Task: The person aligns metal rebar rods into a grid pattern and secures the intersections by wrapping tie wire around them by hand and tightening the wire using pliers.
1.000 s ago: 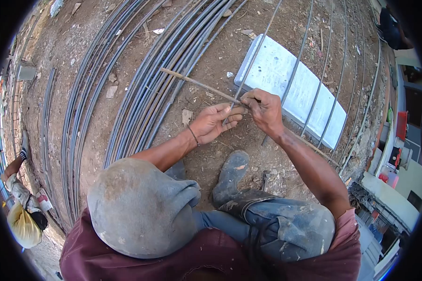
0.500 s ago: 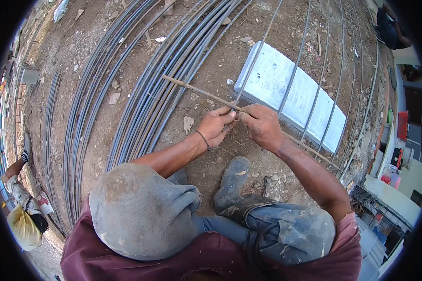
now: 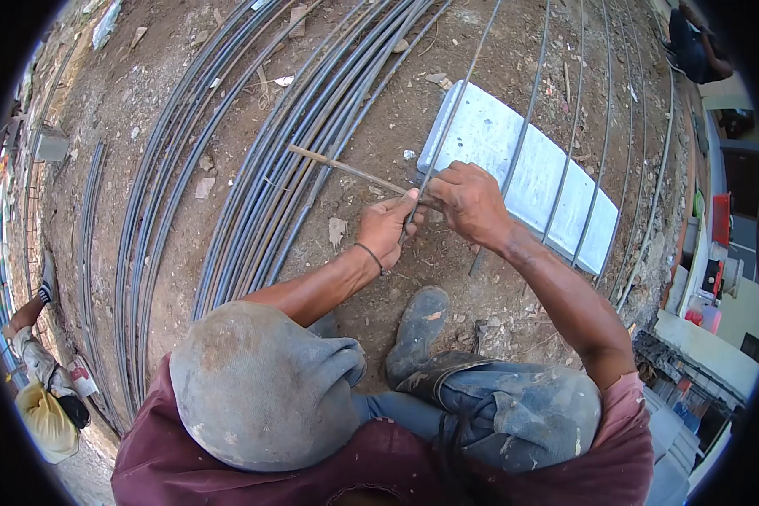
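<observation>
My left hand [image 3: 385, 226] is closed around the near end of a long steel rebar [image 3: 458, 103], thumb pointing up. A thinner, rusty rod [image 3: 346, 165] crosses that rebar where my hands meet, its far end resting over a bundle of bars. My right hand [image 3: 471, 204] is closed at this crossing, its fingertips pinched on the thin rod beside the left thumb. The fingers partly hide the joint, and whether wire is there I cannot make out.
Bundled rebars [image 3: 312, 126] lie on the dirt at left. A pale slab [image 3: 523, 169] sits under several spaced bars at right. My boot [image 3: 419, 327] is planted below my hands. Another person [image 3: 700, 46] is at upper right; someone's leg [image 3: 29, 312] shows at far left.
My right hand has turned and risen slightly, its fingers now higher over the crossing. The thin rod's stretch right of that hand no longer shows. My left hand stays about there.
</observation>
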A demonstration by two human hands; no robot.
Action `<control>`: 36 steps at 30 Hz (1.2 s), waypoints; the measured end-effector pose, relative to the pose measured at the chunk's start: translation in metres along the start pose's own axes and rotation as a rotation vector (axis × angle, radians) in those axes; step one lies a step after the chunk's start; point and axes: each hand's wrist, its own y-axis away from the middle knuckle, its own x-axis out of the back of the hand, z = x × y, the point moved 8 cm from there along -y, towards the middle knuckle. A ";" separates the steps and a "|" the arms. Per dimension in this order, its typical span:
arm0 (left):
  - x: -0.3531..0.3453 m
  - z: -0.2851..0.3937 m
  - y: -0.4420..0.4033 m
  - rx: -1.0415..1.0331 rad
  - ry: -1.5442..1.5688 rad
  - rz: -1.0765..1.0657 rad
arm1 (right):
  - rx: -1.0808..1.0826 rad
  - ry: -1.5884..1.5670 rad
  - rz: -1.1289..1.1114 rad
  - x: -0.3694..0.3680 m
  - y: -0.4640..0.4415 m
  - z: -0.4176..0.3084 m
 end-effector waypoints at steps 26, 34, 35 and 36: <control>0.003 0.012 -0.002 -0.185 -0.107 0.252 | 0.050 -0.109 -0.914 -0.128 -0.083 0.030; -0.001 0.016 -0.001 -0.301 -0.117 0.209 | 0.224 -0.053 -1.113 -0.156 -0.074 0.034; 0.000 0.016 -0.001 -0.302 -0.124 0.209 | 0.223 -0.053 -1.113 -0.151 -0.073 0.032; 0.001 0.016 -0.002 -0.305 -0.122 0.208 | 0.160 -0.062 -1.072 -0.141 -0.075 0.032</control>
